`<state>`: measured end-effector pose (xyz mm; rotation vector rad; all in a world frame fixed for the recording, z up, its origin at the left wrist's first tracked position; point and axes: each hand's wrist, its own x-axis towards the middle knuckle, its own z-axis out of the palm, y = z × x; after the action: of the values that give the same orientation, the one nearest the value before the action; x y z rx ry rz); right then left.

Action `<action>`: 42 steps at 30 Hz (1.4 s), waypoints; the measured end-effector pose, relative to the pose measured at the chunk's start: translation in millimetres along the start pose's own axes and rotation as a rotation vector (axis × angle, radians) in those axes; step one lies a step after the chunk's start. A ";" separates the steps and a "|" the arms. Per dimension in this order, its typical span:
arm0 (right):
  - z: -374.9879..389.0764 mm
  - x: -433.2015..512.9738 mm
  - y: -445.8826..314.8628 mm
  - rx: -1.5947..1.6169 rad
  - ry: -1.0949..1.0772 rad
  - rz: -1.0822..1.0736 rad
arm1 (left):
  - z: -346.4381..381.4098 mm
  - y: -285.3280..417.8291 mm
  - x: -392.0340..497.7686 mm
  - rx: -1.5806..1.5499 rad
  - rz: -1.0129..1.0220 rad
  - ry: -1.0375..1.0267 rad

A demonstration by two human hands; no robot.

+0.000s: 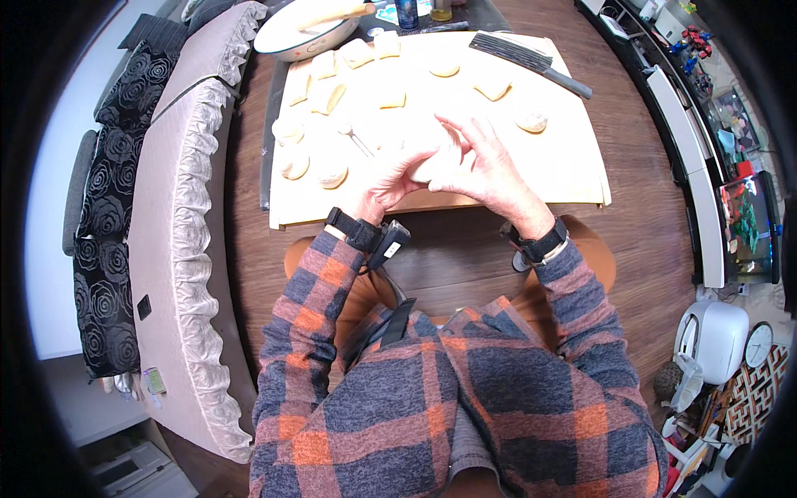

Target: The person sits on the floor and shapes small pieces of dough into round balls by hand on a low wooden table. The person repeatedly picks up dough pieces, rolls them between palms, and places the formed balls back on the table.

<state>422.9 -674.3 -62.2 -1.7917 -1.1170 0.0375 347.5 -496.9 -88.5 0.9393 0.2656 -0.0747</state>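
Observation:
Over the near part of a floured wooden board (560, 180), both my hands hold a pale piece of dough (441, 160) between them. My left hand (392, 177) cups it from the left, while the thumb and fingers of my right hand (489, 165) grip its right side. Bright glare washes out part of the dough's outline. Left of my hands lie rounded dough balls (294, 167) and a small spoon (358, 140). Cut dough chunks (328, 98) are spread farther back. To the right sit a rounded dough ball (531, 121) and a folded-looking dough piece (493, 91).
A cleaver (514, 53) lies at the board's far right, its handle reaching past the edge. Behind the board stand an enamel basin (305, 46) with a rolling pin (336, 17) across it, a blue cup (407, 14) and a glass jar (441, 10). A sofa (168, 218) runs along the left.

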 end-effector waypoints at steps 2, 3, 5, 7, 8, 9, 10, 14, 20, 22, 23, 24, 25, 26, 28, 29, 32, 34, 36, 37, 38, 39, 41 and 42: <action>-1.0 -0.7 1.1 0.003 -0.004 -0.011 | 0.9 3.9 0.0 0.015 -0.015 0.005; -1.4 -1.4 1.2 0.022 -0.004 0.010 | 1.9 5.1 0.2 -0.022 -0.029 0.008; -1.2 -3.3 1.0 0.052 -0.012 0.066 | 4.5 7.6 1.1 -0.106 -0.047 -0.009; 0.5 -4.8 0.0 0.105 0.055 0.053 | 7.7 9.4 2.2 -0.045 -0.034 0.025; 1.4 -5.6 -0.2 0.131 0.082 0.053 | 9.2 10.4 2.8 -0.009 -0.024 0.033; 2.5 -6.0 -0.3 0.149 0.100 0.117 | 10.7 11.3 3.3 0.036 0.001 0.043; 3.5 -6.2 -0.1 0.173 0.116 0.179 | 12.3 11.9 3.6 0.090 0.027 0.044; 8.7 -3.2 6.5 0.549 0.184 0.454 | 17.3 12.2 4.0 0.344 0.122 0.076; 19.6 -1.7 23.4 0.515 0.313 0.379 | 20.5 10.0 5.9 0.401 0.152 0.107; 23.2 -2.2 27.3 0.490 0.332 0.366 | 20.4 10.4 8.0 0.413 0.142 0.094; 24.3 -2.5 28.8 0.493 0.353 0.337 | 20.0 10.9 8.9 0.416 0.147 0.070; 24.7 -2.9 30.1 0.459 0.338 0.352 | 19.6 11.4 9.6 0.423 0.125 0.086; 24.3 -2.9 31.2 0.433 0.335 0.353 | 18.9 12.2 10.3 0.427 0.111 0.075; 23.2 -3.2 32.1 0.413 0.327 0.362 | 18.2 13.2 10.7 0.432 0.096 0.063; 19.2 -3.8 33.5 0.618 0.321 0.354 | 16.1 14.4 10.1 0.325 0.070 0.049; 16.6 -4.5 34.0 0.733 0.301 0.351 | 15.1 14.5 9.5 0.270 0.064 0.063; 12.1 -10.3 33.0 0.739 0.221 0.363 | 12.8 11.3 8.6 0.047 0.073 0.135; 14.5 -15.4 29.7 0.655 0.150 0.351 | 11.7 8.2 9.4 0.043 0.082 0.085; 18.9 -20.2 26.0 0.667 0.118 0.351 | 10.6 4.5 10.8 -0.009 0.080 0.073; 20.5 -21.5 24.8 0.641 0.145 0.362 | 9.9 2.8 11.4 -0.035 0.082 0.025; 21.7 -22.6 23.3 0.612 0.154 0.371 | 8.9 1.1 11.3 -0.056 0.082 0.014; 21.9 -23.1 22.3 0.586 0.162 0.359 | 8.0 -0.4 11.1 -0.082 0.080 -0.025; 20.2 -23.0 20.4 0.549 0.147 0.369 | 5.3 -1.8 9.8 -0.098 0.042 0.040; 18.8 -22.4 19.6 0.515 0.151 0.386 | 4.1 -2.4 9.1 -0.097 0.019 0.106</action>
<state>414.0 -678.3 -96.1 -1.4845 -0.5723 0.3806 356.6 -501.2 -90.4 0.8504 0.3554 0.0060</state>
